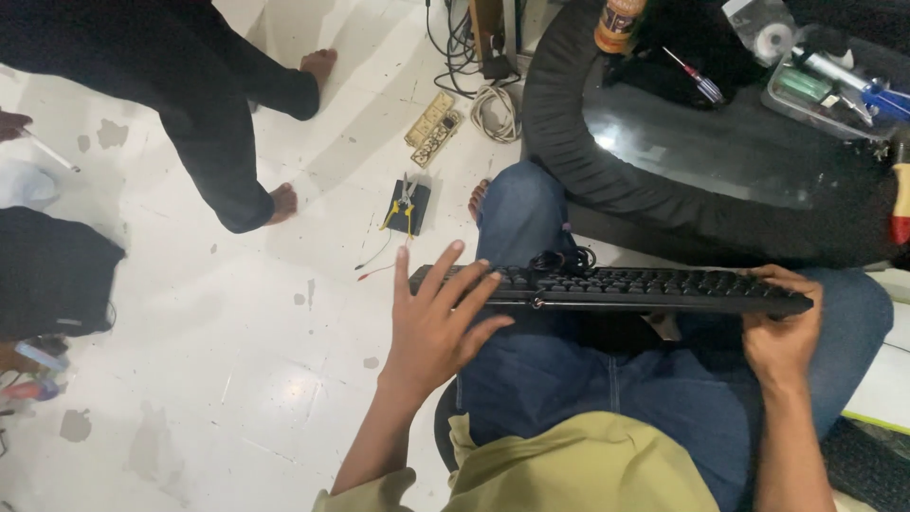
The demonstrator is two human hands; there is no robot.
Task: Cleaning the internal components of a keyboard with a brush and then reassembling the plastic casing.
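Note:
A black keyboard [645, 286] lies across my lap, resting on my blue jeans, with its coiled cable [559, 258] bunched at its far edge. My left hand [438, 322] hovers with fingers spread over the keyboard's left end, its fingertips touching or just above the keys. My right hand [783, 330] grips the keyboard's right end from below, thumb on the edge.
A dark round glass table [682, 161] stands right ahead, carrying a screwdriver [697, 78], a bottle [618, 24] and a clear tray of tools [825, 85]. On the white floor lie yellow-handled pliers [406, 204], a power strip [433, 128] and cables [493, 109]. Another person's bare feet [284, 201] stand at left.

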